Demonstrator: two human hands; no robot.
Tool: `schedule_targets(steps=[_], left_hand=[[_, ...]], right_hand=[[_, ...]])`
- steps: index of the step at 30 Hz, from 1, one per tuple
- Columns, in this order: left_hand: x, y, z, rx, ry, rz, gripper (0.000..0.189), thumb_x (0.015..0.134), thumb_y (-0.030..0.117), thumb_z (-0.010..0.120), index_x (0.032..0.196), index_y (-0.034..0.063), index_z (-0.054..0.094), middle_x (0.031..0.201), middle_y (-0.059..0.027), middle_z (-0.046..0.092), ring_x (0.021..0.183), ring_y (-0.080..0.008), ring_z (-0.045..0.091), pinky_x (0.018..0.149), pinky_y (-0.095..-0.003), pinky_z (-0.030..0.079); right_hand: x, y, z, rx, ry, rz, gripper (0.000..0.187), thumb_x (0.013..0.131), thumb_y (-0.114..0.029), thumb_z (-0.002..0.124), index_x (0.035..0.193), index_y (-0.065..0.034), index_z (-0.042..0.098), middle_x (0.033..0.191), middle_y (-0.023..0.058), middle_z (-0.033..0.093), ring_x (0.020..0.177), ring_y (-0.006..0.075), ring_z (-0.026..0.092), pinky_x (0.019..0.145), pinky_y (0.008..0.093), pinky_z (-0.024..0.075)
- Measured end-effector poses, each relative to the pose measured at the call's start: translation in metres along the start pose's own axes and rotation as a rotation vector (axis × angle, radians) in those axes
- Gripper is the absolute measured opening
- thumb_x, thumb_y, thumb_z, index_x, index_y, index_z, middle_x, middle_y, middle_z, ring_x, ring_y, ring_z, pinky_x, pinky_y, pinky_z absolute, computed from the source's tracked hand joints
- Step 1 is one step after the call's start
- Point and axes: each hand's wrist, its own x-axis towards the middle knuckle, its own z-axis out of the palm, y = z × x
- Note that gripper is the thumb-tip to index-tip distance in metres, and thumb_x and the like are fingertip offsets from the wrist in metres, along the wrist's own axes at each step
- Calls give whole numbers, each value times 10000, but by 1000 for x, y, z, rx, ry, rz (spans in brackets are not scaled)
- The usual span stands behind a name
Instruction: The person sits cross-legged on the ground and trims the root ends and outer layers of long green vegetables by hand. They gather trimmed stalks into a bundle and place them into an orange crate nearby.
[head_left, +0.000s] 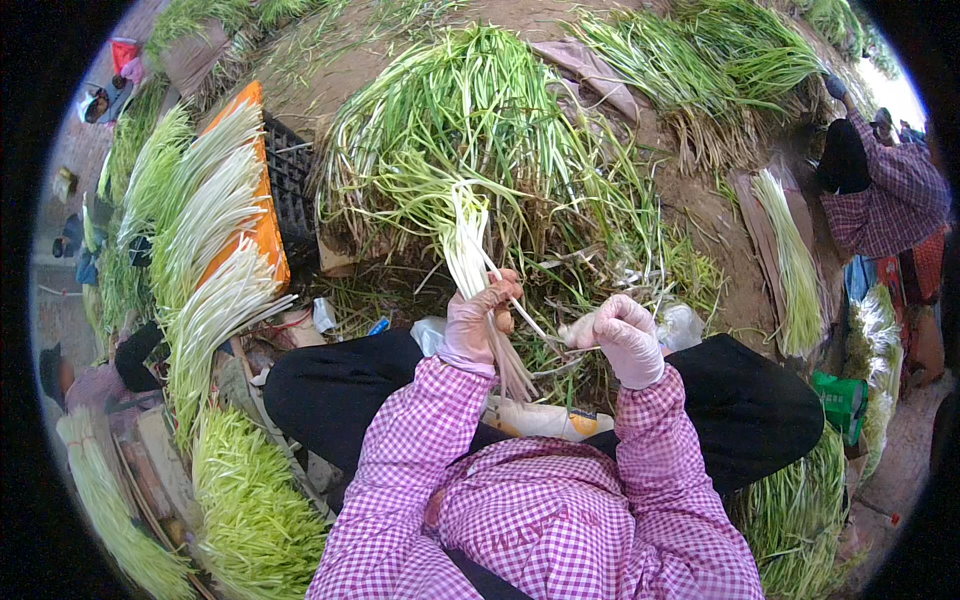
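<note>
My left hand (474, 324), in a thin glove with bare fingertips showing, grips a small bunch of green garlic stalks (463, 251). Their white stems point away from me, and paler ends hang below the fist. One stalk (531, 319) slants out of the bunch towards my right hand (628, 339). That gloved hand has its fingers pinched together on a thin strip (576, 349) beside the stalk's end; the exact grip is partly hidden. Beyond both hands lies a large heap of untrimmed green garlic (480, 112), with leafy tops and brownish roots.
On the left, trimmed white-stemmed bunches (225, 195) lie over an orange board (271, 225) beside a black plastic crate (289, 169). More bundles (255, 502) lie at lower left. Another person (885, 184) works at right, near a laid-out bundle (791, 262) and a green container (840, 405).
</note>
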Motion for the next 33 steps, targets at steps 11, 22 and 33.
schedule_targets(steps=[11,22,33], left_hand=[[-1,9,-3,-32,85,91,214,762,65,617,959,-4,569,760,-87,608,435,-73,490,376,-191,423],[-1,1,1,-88,-11,114,232,767,90,642,973,12,570,779,-85,613,449,-77,507,393,-200,438],[0,-8,-2,-86,0,128,195,746,116,673,895,24,587,748,-85,600,461,-84,512,402,-184,430]], right_hand=[[-14,-14,-31,-535,125,471,233,821,-241,590,863,-16,548,581,-2,499,489,52,442,427,164,332],[1,16,5,-329,74,414,204,816,-184,601,903,1,610,701,28,593,581,50,523,512,174,423],[-1,28,11,-547,233,95,86,773,-62,622,830,-5,591,703,12,588,601,79,533,558,203,441]])
